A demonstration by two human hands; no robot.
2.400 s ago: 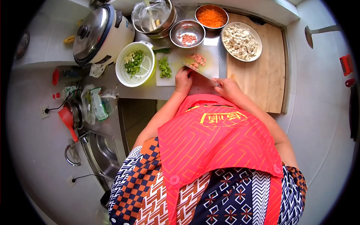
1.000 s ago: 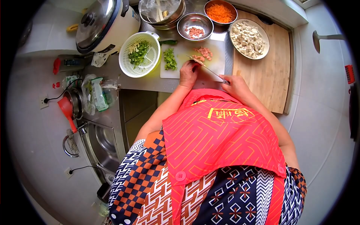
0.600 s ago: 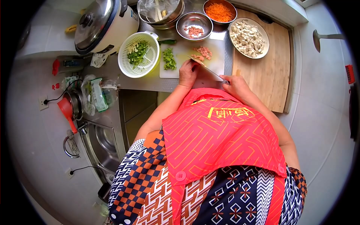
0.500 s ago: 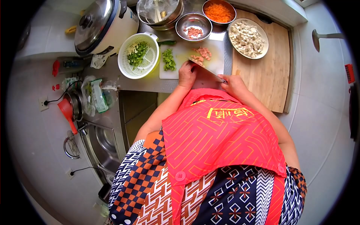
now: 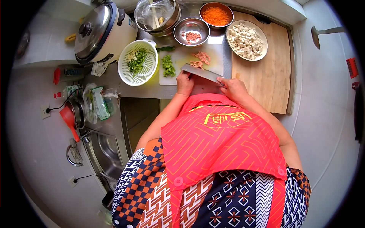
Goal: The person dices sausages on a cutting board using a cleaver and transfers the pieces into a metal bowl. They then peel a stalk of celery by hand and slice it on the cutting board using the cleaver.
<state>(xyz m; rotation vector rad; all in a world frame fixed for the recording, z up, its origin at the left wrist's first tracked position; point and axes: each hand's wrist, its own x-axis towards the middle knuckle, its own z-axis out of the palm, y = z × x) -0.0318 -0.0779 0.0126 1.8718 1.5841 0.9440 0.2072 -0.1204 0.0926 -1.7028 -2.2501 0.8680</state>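
Observation:
My right hand (image 5: 232,88) is closed round the handle of a broad-bladed cleaver (image 5: 203,73), whose blade slants up to the left across the near edge of the white cutting board (image 5: 185,55). At the blade's left end is my left hand (image 5: 184,84), its fingers curled and partly hidden by the blade. What they grip, if anything, does not show. Just beyond the blade lie chopped pink meat pieces (image 5: 202,57). A pile of chopped greens (image 5: 168,65) sits at the board's left.
Left of the board stands a white colander (image 5: 151,72) with chopped greens. Behind are a steel bowl (image 5: 191,40) with pink pieces and a bowl of shredded carrot (image 5: 217,15). A plate of diced tofu (image 5: 247,41) rests on the wooden board (image 5: 270,83). A rice cooker (image 5: 106,34) stands back left.
The cleaver's blade has turned so that more of its flat side shows. Both hands stay at its ends. The whole view has shifted slightly.

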